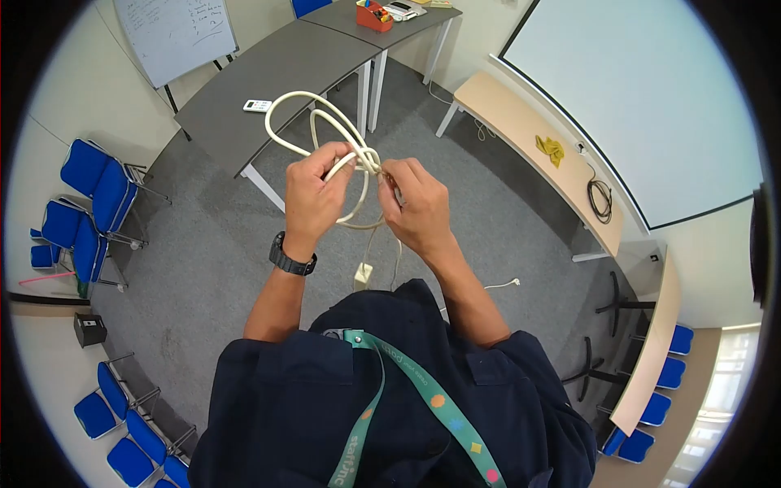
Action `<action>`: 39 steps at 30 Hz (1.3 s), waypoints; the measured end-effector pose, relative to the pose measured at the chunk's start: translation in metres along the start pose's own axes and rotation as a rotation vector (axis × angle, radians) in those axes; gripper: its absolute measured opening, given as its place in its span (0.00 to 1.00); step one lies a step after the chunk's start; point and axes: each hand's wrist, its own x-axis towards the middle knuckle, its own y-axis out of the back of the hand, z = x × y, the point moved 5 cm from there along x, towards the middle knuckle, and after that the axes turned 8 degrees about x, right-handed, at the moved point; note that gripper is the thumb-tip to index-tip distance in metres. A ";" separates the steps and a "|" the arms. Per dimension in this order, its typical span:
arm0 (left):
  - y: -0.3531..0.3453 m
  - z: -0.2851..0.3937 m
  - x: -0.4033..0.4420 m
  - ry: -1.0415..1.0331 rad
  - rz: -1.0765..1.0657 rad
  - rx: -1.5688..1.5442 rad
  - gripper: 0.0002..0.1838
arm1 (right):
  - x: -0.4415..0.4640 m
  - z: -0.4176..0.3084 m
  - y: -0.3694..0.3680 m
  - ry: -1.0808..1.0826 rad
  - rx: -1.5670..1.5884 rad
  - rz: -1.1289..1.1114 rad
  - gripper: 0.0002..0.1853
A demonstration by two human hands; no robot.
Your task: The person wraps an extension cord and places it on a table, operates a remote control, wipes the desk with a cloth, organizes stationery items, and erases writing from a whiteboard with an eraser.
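A cream-white extension cord (pixel 298 94) is gathered in loops in front of my chest. My left hand (pixel 316 193) is closed, pinching the loops between thumb and fingers. Close beside it, my right hand (pixel 416 203) is also closed on the cord, where the strands cross in what looks like a tangle or knot. Its fingertips are partly hidden. Below the hands hangs a white socket block (pixel 364 275) on a length of the cord. A white plug (pixel 514 282) shows to the right of my right forearm.
A grey table (pixel 244 106) ahead bears a white remote (pixel 257 106); farther back stands a red organizer box (pixel 374 16). On the wooden bench (pixel 504 106) at right lie a yellow cloth (pixel 550 150) and a black coiled cable (pixel 599 201). Blue chairs (pixel 89 220) stand left.
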 end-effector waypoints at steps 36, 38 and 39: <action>-0.017 -0.092 0.001 0.394 -0.202 -0.690 0.07 | 0.133 -0.024 0.148 0.137 1.316 -0.229 0.40; -0.022 -0.099 0.000 0.377 -0.245 -0.723 0.08 | 0.135 -0.049 0.156 0.372 1.296 -0.208 0.38; -0.026 -0.101 0.001 0.358 -0.284 -0.758 0.09 | 0.136 -0.059 0.155 0.313 1.323 -0.088 0.38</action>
